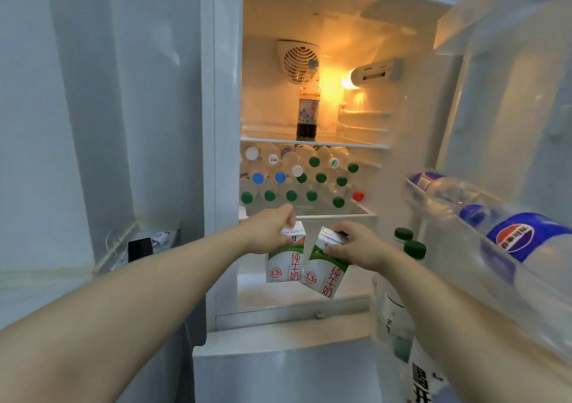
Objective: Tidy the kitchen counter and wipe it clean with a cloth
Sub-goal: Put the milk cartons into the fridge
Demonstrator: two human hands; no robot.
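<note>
Top shelf (340, 142): one upright bottle (307, 114)
Shelf below: stacked bottles (297, 176) lying caps outward
Beneath: left carton (286, 260) upright, right carton (325, 271) tilted beside it
Right: door rack (483, 214) with bottles

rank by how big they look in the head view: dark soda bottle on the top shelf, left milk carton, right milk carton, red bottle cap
1. dark soda bottle
2-3. left milk carton and right milk carton, alike, so unranked
4. red bottle cap

Open fridge (227, 124): dark bottle (307, 114) above stacked, seemingly water, bottles (297, 176).
</note>
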